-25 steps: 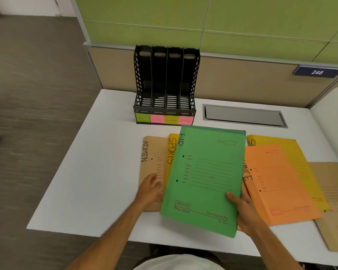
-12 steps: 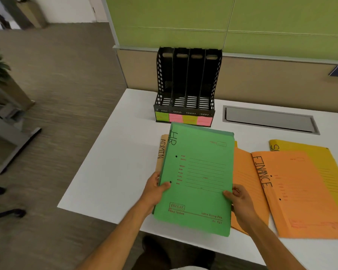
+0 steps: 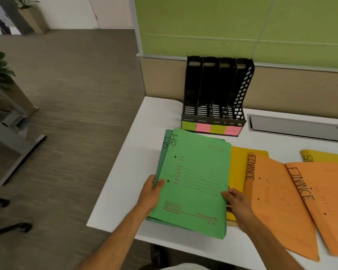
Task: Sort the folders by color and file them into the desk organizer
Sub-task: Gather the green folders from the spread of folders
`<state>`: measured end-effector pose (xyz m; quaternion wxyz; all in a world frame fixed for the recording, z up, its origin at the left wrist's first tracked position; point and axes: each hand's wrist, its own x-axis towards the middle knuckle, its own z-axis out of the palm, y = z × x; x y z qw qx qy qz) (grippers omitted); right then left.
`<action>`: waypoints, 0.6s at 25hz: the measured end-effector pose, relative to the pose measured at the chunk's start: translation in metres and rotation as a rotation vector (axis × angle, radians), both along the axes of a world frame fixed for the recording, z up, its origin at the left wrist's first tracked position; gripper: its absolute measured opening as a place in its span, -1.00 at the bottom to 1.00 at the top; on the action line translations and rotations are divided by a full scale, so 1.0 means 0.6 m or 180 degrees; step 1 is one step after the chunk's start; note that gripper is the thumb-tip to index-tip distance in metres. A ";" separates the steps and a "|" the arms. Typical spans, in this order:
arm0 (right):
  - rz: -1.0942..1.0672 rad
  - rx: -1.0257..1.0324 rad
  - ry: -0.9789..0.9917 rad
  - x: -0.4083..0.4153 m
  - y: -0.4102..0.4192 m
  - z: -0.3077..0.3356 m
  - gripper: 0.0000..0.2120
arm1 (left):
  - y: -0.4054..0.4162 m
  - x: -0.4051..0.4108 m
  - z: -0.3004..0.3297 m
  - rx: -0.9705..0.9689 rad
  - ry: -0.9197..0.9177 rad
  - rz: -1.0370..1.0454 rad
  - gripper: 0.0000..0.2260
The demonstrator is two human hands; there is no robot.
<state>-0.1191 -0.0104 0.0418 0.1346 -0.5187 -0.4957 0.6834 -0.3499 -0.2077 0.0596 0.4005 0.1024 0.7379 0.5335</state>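
Two green folders (image 3: pixel 197 178) marked HR are stacked, the top one slightly offset to the right. My left hand (image 3: pixel 151 191) grips their left edge, thumb on top. My right hand (image 3: pixel 235 199) holds the right edge of the stack. Behind them stands the black desk organizer (image 3: pixel 213 98) with several slots, its front carrying green and pink sticky labels. To the right lie two orange folders (image 3: pixel 277 201) marked FINANCE, overlapping. A yellow folder (image 3: pixel 237 168) lies beneath the green ones, and another yellow folder (image 3: pixel 328 155) shows at the far right.
The white desk (image 3: pixel 125 172) ends just left of the green folders and near my body. A grey cable flap (image 3: pixel 295 128) is set into the desk right of the organizer. A green and beige partition stands behind. On the floor to the left are a table leg and a chair base.
The green folder has moved left, onto a second green HR folder, and both hands now hold the pair. The view has shifted left; the brown ADMIN folder is no longer visible.
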 end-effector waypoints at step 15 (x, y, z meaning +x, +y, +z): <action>0.0232 0.1082 -0.0451 -0.186 -0.102 -0.020 -0.66 | -0.115 -0.167 -0.037 0.0016 -0.0173 0.0030 -0.82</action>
